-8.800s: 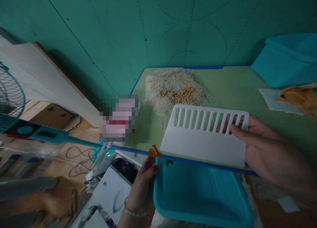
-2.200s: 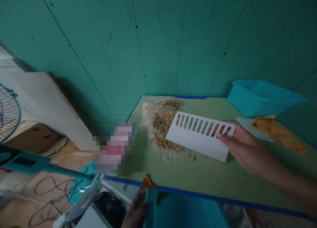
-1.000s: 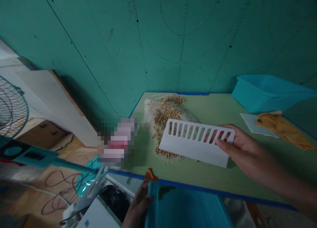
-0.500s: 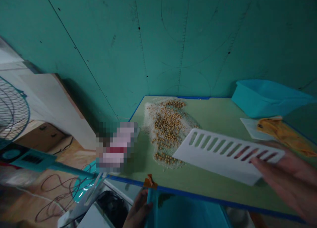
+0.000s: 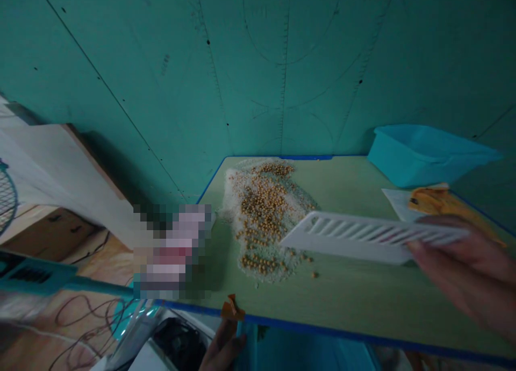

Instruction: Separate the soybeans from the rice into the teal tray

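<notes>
Right of the bean-and-grain pile (image 5: 262, 201), a white slotted scraper (image 5: 350, 246) is pinched at one end by the right hand (image 5: 463, 269), seemingly to leave its blade free. In front of the pile, a blue bin (image 5: 310, 355) is gripped by the left hand (image 5: 224, 348), probably for steadiness.

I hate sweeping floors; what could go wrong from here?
A stray bean sits apart from the pile and might roll off the table. The white scraper, tilted in the right hand, could flick grains off too. If the left hand slips from the lower tub, the tub may tip.
</notes>
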Tool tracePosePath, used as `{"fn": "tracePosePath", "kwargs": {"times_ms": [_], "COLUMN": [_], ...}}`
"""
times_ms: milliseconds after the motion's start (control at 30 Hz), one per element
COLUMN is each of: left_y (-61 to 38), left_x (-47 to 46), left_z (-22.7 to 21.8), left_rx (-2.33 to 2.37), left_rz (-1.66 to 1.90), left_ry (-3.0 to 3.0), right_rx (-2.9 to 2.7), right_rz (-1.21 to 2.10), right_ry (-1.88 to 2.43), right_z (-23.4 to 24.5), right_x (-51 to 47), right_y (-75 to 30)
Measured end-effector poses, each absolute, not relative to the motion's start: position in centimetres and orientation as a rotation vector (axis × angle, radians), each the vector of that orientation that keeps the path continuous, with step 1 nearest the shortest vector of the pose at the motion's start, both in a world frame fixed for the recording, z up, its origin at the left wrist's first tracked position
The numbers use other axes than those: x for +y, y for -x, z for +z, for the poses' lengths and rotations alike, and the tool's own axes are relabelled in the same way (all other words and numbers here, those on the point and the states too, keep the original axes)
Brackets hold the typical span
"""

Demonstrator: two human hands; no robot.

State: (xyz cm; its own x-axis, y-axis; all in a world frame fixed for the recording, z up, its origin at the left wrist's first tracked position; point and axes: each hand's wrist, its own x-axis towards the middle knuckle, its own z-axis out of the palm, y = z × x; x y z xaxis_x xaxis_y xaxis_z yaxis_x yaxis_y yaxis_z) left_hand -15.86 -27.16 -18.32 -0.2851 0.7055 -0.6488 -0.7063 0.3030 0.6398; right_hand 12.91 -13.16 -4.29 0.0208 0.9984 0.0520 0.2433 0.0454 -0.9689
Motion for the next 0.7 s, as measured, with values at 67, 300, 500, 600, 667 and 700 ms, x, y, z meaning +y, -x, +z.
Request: {"fn": "tracePosePath", "kwargs": {"times_ms": [67,300,500,600,667,700], "left_y": [15.5,14.7,14.0,13.8,13.7,13.7], "left_x": [-26.9,-26.4,-25.6,-25.3,-25.3,-25.4], "left_z": [-18.0,-18.1,-18.2,-18.1,-18.1,-18.1], "left_rx": [1.267,1.388,1.33,1.34,1.344,1.353], "left_rz": [1.351,1.367,1.304,1.288,1.308,1.309], "left_ry": [0.05,0.04,-0.068,-0.06,-0.065,-0.069], "right_rx": [-1.224,-1.039,-1.01,-1.029,-1.03,-1.031], "right_rz": [1.176,1.29,1.345,1.381,1.383,1.384], "right_ry": [1.204,1.2,1.336,1.323,1.301,1.292], "right_z": [-2.9,-4.0,-4.9,-4.9,-4.9,-4.9], "right_x": [-10.7,-7.7,-7.8,-7.8,-7.8,-7.8], "right_y": [-12.5,-12.4,-13.4,-13.4,-13.3,-13.2]}}
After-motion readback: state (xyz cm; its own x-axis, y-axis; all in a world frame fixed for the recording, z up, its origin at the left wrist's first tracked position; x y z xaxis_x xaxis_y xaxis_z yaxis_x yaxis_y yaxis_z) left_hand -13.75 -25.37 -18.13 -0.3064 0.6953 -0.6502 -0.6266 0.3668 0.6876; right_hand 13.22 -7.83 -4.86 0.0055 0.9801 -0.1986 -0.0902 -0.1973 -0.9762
